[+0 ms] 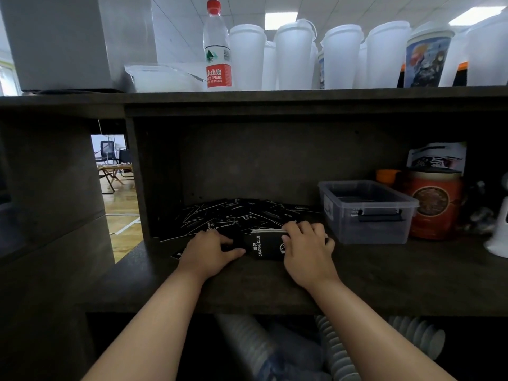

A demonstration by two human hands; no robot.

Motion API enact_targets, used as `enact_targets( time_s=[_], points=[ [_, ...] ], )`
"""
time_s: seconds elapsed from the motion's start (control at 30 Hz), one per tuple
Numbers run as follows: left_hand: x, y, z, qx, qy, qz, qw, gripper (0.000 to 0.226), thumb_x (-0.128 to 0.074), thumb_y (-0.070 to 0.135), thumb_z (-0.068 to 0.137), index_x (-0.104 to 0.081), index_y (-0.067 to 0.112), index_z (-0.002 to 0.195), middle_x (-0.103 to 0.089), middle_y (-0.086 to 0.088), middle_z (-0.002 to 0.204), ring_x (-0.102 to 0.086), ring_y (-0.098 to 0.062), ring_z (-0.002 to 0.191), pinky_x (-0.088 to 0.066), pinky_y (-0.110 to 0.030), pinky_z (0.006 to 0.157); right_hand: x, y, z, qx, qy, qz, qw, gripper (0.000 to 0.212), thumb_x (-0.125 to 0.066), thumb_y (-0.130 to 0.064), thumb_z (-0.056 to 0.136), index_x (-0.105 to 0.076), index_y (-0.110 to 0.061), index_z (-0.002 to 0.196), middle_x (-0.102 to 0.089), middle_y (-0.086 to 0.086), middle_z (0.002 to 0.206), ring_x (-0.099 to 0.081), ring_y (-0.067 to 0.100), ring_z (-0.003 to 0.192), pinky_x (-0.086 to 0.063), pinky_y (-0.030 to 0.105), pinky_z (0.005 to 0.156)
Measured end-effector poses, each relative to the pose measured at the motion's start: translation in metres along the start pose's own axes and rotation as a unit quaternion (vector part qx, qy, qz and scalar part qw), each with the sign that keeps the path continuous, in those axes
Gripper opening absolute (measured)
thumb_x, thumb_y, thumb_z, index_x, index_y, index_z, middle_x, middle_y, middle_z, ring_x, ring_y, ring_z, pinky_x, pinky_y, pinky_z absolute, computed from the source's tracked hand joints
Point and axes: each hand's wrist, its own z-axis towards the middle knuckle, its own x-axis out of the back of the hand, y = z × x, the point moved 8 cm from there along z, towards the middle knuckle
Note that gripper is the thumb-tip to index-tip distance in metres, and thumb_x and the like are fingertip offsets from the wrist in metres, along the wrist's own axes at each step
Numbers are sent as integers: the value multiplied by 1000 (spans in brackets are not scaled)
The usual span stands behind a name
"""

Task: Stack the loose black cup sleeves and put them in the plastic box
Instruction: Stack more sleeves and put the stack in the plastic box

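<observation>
Your right hand curls over a small stack of black cup sleeves, pinching its far right edge; your left hand presses flat on loose sleeves just left of it. The stack's long axis runs near to far. The plastic box sits just right of your right hand, the nearer one. The box's contents are hard to make out, and your fingertips are hidden.

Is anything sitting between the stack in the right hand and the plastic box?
Nothing visible. The right hand grips the stack of black printed cardboard cup sleeves on the dark wooden shelf. The clear lidless plastic box stands to its right, with only bare shelf between. The left hand rests on the loose sleeves, on the other side.
</observation>
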Motion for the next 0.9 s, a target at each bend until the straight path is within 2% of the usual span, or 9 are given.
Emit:
enact_targets(
  time_s=[0.07,0.13,0.27,0.37,0.47,0.57,0.63,0.77,0.9],
  points=[
    [3,7,-2,-23,7,15,1000,47,-58,61,85,-67,31,119,-65,7,120,-56,-14,115,-45,-30,93,0,0,0,-1,-1,4,1000,29,-37,-33,102,-46,-30,129,-48,-3,130,-33,18,124,-28,46,104],
    [6,21,-5,-61,8,78,995,41,-51,56,91,-66,31,120,-67,5,118,-59,-16,112,-47,-31,91,1,0,-1,-1,-2,6,1000,29,-37,-33,101,-46,-30,128,-49,-3,129,-33,18,123,-28,46,104],
    [0,66,-11,-151,-30,271,950,30,-36,21,103,-59,13,120,-66,-8,115,-62,-27,107,-44,-35,84,2,-2,-1,-3,-6,4,1000,27,-38,-32,101,-47,-30,126,-49,-3,127,-34,19,122,-29,47,102],
    [-2,78,-16,-153,-29,330,931,27,-39,7,99,-52,7,123,-66,-9,112,-65,-27,101,-45,-35,75,3,-3,-2,-3,-9,9,1000,28,-38,-32,101,-46,-30,127,-49,-4,127,-34,18,122,-29,47,103],
    [19,51,-22,-37,49,214,975,31,-44,1,94,-45,8,124,-68,-9,104,-67,-27,94,-48,-35,71,3,-2,-3,0,-9,15,1000,27,-38,-32,101,-47,-30,127,-49,-4,126,-34,18,121,-29,46,103],
    [34,25,-31,38,134,64,988,28,-47,4,94,-45,13,120,-68,-6,93,-66,-26,84,-47,-34,66,3,-3,-3,-1,-12,18,1000,27,-38,-33,101,-48,-30,126,-49,-5,126,-34,18,121,-29,47,103],
    [42,18,-35,62,196,8,979,23,-45,8,97,-44,14,119,-66,-6,92,-65,-26,81,-46,-35,65,3,-3,-2,-1,-8,22,1000,27,-39,-32,101,-48,-29,126,-50,-5,125,-34,17,121,-29,47,103],
    [60,5,-47,124,314,-136,931,24,-41,8,98,-45,10,122,-60,-12,111,-60,-31,95,-40,-37,70,5,-3,-3,5,0,27,1000,25,-41,-31,100,-50,-26,122,-51,-6,122,-35,15,119,-30,46,103],
    [72,-6,-51,156,381,-125,903,23,-45,9,98,-53,5,119,-60,-16,110,-53,-34,101,-40,-44,84,6,-7,-3,22,4,44,999,25,-40,-30,100,-50,-26,123,-51,-7,122,-35,14,118,-30,45,104]
  ],
)
